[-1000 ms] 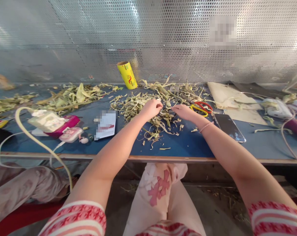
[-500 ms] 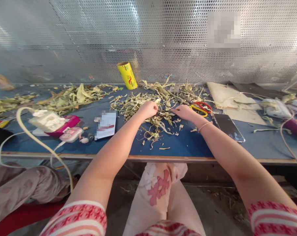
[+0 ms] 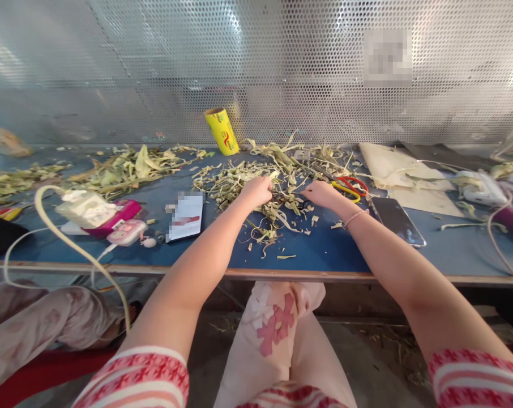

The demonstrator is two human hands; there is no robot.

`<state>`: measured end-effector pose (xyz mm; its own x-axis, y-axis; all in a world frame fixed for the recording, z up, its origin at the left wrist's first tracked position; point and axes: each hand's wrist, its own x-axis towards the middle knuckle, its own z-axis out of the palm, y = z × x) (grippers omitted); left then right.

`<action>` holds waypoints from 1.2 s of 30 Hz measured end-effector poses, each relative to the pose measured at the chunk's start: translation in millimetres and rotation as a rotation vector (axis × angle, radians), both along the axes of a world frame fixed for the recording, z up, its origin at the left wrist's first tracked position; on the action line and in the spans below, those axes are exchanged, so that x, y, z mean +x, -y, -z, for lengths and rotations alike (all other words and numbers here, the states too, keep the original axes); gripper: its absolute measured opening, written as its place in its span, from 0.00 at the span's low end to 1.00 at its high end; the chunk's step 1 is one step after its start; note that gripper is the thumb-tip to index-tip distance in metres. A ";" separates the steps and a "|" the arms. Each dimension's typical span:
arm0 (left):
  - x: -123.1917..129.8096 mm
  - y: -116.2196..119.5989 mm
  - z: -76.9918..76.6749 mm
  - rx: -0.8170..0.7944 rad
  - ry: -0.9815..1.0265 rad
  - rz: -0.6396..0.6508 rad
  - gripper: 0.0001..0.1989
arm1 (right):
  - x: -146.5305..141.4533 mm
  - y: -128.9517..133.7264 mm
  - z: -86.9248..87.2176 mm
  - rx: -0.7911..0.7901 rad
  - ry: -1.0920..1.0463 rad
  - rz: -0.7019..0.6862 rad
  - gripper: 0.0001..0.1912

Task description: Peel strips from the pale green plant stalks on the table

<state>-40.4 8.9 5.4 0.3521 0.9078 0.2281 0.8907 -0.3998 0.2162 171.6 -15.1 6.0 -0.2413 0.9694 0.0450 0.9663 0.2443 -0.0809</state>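
Note:
My left hand (image 3: pixel 257 191) is closed over a pile of dried plant scraps (image 3: pixel 226 184), knuckles up. A pale green bit shows just past its fingers, and what they grip is hidden. Across a small gap, my right hand (image 3: pixel 321 194) pinches its thumb and fingers together low over the pile's right side. Anything in that pinch is too small to make out. Close behind the right hand lie scissors with red and yellow handles (image 3: pixel 353 187), their blades partly under dried strips.
A yellow cardboard tube (image 3: pixel 222 133) stands tilted at the back. Phones lie at left (image 3: pixel 186 218) and right (image 3: pixel 397 221). A power bank (image 3: pixel 116 218) with cables sits left, near another leaf heap (image 3: pixel 129 167). Brown paper sheets (image 3: pixel 403 170) lie right. Another person's leg (image 3: pixel 56 317) is below left.
My right hand has drawn slightly right, widening the gap between the hands. My left hand stays closed in nearly the same place. The whole view has shifted a little.

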 end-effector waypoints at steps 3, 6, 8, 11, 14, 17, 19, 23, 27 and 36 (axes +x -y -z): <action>3.7 6.8 -2.6 -0.003 -0.067 0.000 0.13 | -0.9 -1.0 1.6 -0.003 0.040 0.004 0.19; 4.6 9.2 -4.6 -0.031 -0.141 0.010 0.14 | 0.2 -1.4 3.0 -0.014 0.073 0.012 0.20; 3.1 8.7 -6.0 -0.024 -0.117 0.015 0.15 | 1.7 -1.0 3.7 -0.017 0.083 0.014 0.20; 0.2 8.9 -9.3 -0.023 -0.035 0.020 0.15 | 4.1 0.3 4.8 0.008 0.073 0.031 0.20; 0.9 13.1 -13.1 -0.019 -0.020 0.028 0.15 | 4.3 3.1 6.3 0.061 0.079 0.046 0.19; 5.1 18.6 -14.6 -0.044 -0.102 0.028 0.13 | 1.1 6.2 8.9 0.196 0.047 0.025 0.18; 7.5 20.4 -13.3 0.018 -0.138 0.027 0.12 | -1.9 6.9 11.5 0.304 0.018 -0.024 0.21; 9.7 16.9 -5.7 0.159 -0.109 0.150 0.12 | -6.3 3.2 16.1 0.273 0.028 -0.182 0.19; 13.1 9.9 3.5 0.152 -0.135 0.335 0.11 | -8.1 -3.2 18.0 0.182 0.033 -0.243 0.17; 20.0 8.7 9.9 -0.024 -0.074 0.354 0.12 | -6.3 -10.5 30.3 0.277 0.116 -0.330 0.16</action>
